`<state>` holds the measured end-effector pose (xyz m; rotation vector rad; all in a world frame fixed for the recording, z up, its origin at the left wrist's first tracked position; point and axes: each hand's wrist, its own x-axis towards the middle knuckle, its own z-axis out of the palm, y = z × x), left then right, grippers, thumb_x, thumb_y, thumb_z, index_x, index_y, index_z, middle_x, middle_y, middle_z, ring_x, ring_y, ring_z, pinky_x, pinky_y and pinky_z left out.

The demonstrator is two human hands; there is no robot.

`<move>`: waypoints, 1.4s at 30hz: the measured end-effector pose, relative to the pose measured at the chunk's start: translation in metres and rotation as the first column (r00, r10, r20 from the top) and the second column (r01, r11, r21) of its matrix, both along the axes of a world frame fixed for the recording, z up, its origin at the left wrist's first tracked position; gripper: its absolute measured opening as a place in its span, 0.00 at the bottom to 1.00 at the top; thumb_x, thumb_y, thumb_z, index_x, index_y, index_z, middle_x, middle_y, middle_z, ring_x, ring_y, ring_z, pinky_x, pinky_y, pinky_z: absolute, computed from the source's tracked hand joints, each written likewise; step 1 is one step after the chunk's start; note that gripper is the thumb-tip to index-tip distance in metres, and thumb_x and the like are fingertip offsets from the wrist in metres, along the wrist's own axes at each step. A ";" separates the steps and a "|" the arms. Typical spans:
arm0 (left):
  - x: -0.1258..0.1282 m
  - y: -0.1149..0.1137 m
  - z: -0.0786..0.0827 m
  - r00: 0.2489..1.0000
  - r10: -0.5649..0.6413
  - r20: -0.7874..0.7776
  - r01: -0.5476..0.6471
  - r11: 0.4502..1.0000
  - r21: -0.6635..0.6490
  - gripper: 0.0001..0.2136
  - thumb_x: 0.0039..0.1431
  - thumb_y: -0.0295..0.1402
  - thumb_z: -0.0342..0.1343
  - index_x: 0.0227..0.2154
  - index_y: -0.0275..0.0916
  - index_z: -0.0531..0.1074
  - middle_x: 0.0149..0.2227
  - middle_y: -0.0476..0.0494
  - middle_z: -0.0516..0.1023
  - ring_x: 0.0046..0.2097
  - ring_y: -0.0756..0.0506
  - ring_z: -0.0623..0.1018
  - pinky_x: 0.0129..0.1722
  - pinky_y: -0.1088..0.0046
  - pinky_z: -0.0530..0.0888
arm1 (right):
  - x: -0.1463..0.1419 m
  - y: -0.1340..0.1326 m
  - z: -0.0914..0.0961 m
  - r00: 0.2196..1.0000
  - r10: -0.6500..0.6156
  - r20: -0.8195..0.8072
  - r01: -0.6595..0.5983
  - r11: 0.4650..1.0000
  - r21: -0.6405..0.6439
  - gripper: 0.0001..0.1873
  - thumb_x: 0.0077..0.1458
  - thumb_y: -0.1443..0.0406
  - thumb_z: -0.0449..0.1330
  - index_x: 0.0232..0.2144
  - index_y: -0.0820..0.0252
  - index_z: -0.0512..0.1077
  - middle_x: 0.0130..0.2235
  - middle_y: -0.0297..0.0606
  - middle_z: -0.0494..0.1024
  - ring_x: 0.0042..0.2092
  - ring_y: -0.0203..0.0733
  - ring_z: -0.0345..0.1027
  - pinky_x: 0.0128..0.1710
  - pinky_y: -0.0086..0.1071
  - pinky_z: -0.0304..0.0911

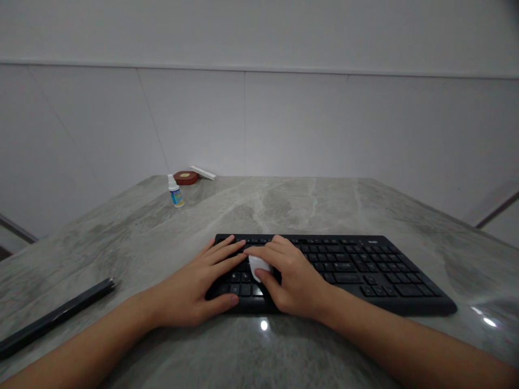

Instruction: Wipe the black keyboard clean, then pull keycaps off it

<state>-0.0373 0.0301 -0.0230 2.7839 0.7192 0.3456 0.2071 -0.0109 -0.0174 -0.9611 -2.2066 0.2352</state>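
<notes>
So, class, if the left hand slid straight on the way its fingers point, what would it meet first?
Most likely the right hand, which holds a white wad over the keyboard; its index finger lies just ahead of the left hand. Whether the two hands touch is hard to judge.

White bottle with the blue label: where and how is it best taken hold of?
Probably around the labelled body of the white bottle, below its narrower top, coming from the near side: it stands upright, the body is wider, and the red-brown box lies behind it.
</notes>
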 end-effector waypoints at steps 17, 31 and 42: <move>0.000 -0.001 0.000 1.000 -0.001 -0.014 0.001 1.000 0.014 0.35 0.66 0.42 0.54 0.69 0.52 0.42 0.71 0.44 0.46 0.71 0.33 0.46 0.66 0.41 0.47 | 0.001 0.000 -0.001 1.000 -0.009 -0.014 0.009 1.000 -0.005 0.18 0.54 0.72 0.56 0.47 0.60 0.73 0.39 0.42 0.78 0.41 0.47 0.67 0.46 0.44 0.63; -0.001 -0.001 -0.001 1.000 -0.007 0.022 0.007 1.000 -0.005 0.34 0.65 0.41 0.55 0.69 0.52 0.45 0.71 0.44 0.47 0.70 0.32 0.48 0.66 0.41 0.47 | 0.000 0.000 -0.002 1.000 0.016 0.013 -0.015 1.000 -0.026 0.18 0.55 0.70 0.57 0.49 0.60 0.73 0.41 0.43 0.78 0.42 0.47 0.67 0.46 0.44 0.64; 0.000 -0.001 0.000 1.000 -0.004 0.013 0.004 1.000 0.002 0.34 0.65 0.41 0.55 0.69 0.51 0.45 0.71 0.44 0.48 0.70 0.32 0.48 0.66 0.41 0.47 | -0.001 -0.001 -0.006 0.995 -0.047 0.089 0.045 0.999 0.030 0.18 0.59 0.69 0.55 0.51 0.61 0.71 0.44 0.45 0.78 0.44 0.49 0.67 0.49 0.47 0.63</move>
